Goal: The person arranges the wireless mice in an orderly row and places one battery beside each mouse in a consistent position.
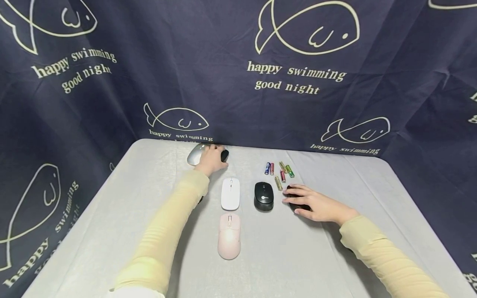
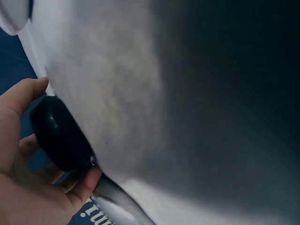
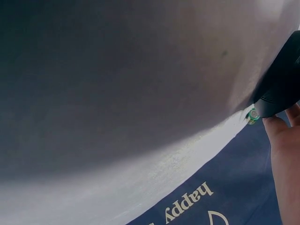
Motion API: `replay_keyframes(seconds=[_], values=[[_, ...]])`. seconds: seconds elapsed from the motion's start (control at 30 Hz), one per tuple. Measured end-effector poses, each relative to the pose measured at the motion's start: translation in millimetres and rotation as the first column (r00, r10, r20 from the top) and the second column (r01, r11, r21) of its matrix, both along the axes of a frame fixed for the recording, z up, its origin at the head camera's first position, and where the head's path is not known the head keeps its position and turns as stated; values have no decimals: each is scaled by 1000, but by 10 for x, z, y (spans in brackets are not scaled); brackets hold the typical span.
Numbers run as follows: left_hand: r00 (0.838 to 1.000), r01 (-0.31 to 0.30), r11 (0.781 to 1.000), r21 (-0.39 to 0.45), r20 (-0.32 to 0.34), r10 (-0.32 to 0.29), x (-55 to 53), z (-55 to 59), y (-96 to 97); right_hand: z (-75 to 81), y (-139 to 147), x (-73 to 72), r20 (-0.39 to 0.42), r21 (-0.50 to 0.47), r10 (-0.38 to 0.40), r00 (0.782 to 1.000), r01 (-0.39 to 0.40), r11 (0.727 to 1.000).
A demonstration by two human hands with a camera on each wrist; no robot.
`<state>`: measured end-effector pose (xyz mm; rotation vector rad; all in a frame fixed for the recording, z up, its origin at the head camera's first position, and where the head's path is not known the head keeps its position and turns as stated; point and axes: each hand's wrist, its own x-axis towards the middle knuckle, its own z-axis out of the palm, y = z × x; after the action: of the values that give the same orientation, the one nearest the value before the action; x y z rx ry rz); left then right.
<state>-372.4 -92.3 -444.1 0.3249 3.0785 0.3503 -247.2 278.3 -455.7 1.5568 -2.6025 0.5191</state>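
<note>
Silver and domed, a computer mouse (image 1: 194, 155) lies by the far edge of the worktop (image 1: 354, 256), toward its far left corner. Just right of it, the left hand (image 1: 212, 159) grips a small black rounded mouse (image 2: 61, 133), thumb and fingers bent around its sides. Past the left sleeve (image 1: 160, 231) peeks a dark shape (image 1: 200, 200), mostly hidden. Next come a flat white oblong mouse (image 1: 230, 195) and, toward the near edge, a pale pink rounded mouse (image 1: 229, 242). Farther right sits a black mouse with a pale logo (image 1: 263, 196); loose cylindrical batteries (image 1: 283, 176), blue, red, gold and green, lie beyond it, toward the far edge. Rightmost, the right hand (image 1: 316, 205) holds a dark curved mouse (image 3: 281, 79) between thumb and fingers.
</note>
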Motion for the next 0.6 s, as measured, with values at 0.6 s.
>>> replay_keyframes(seconds=[0.6], values=[[997,-58,998,36,58,55,-132,47,44,-13,-14,0,-37,-10,18,999,-18,1000]])
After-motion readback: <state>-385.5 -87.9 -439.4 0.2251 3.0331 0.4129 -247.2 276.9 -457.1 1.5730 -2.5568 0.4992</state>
